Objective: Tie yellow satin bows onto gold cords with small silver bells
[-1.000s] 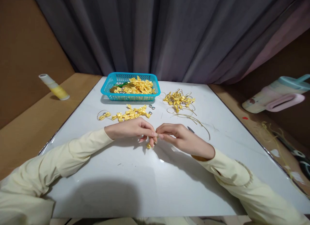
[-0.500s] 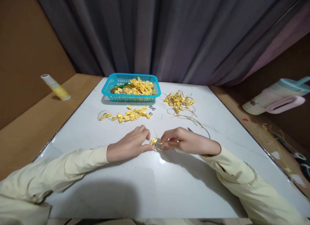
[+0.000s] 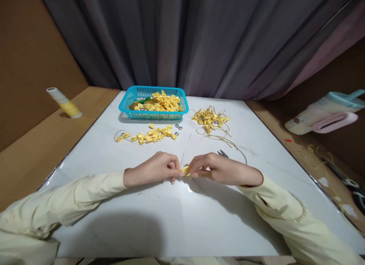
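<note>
A small yellow ribbon bow (image 3: 186, 169) is pinched between my two hands, just above the white tabletop. My left hand (image 3: 159, 167) grips its left side with thumb and fingers. On the other side, my right hand (image 3: 213, 167) has its fingertips closed on the bow's right edge. A thin thread stands up beside the bow. Fingers cover part of the bow, so its underside is hidden. The dark tips of a scissors-like tool (image 3: 222, 154) show behind my right hand. Farther back lies a row of loose yellow bows (image 3: 155, 134).
A blue plastic basket (image 3: 154, 115) holds bows and gold cord. Right of it is a pile of bows with cords (image 3: 210, 119). Silver beads (image 3: 178, 127) lie near the loose bows. A yellow thread spool (image 3: 68, 107) stands left, a tumbler (image 3: 322, 113) right. Black-handled scissors (image 3: 356, 192) lie far right.
My hands have come closer together. My left fingers have closed onto the bow, which has shifted slightly right, and more of the dark tool tips shows behind my right hand.
</note>
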`<state>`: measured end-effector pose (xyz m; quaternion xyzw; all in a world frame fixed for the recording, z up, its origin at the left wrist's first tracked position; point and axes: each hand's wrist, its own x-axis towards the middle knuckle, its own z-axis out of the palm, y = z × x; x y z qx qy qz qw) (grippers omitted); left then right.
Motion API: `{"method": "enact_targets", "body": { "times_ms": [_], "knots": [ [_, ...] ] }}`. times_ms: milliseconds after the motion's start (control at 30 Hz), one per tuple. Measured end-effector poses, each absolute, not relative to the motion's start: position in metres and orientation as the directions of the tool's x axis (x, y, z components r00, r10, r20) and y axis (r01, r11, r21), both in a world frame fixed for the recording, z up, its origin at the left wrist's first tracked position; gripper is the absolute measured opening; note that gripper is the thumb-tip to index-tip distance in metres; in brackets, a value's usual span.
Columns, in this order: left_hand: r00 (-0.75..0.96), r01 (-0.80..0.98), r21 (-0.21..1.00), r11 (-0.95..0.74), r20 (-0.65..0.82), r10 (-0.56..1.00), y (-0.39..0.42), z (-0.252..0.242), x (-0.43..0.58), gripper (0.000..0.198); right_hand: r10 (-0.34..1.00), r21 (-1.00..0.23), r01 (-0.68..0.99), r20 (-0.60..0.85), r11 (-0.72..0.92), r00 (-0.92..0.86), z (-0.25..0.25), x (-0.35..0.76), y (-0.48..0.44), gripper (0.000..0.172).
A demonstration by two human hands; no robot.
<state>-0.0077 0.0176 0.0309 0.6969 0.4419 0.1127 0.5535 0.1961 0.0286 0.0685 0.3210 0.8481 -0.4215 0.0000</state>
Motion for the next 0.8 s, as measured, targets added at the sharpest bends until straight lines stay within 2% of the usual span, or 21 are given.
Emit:
{"method": "enact_targets", "body": {
  "times_ms": [167,367,600,800],
  "knots": [
    [0.603,0.459,0.887,0.05,-0.352,0.716,0.021,0.033,-0.009,0.022,0.563,-0.707,0.523,-0.21,0.477,-0.799,0.065,0.196,0.029,0.021],
    [0.63,0.406,0.91,0.078,-0.341,0.698,0.022,0.035,-0.01,0.021,0.589,-0.749,0.517,-0.213,0.413,-0.779,0.063,0.195,0.031,0.02],
    [0.578,0.473,0.879,-0.058,-0.26,0.773,0.02,0.043,-0.008,0.019,0.653,-0.72,0.578,-0.231,0.384,-0.722,0.066,0.194,0.029,0.02],
    [0.562,0.488,0.866,-0.106,-0.219,0.798,0.017,0.042,-0.005,0.033,0.703,-0.737,0.588,-0.222,0.333,-0.676,0.068,0.194,0.028,0.019]
  ]
}}
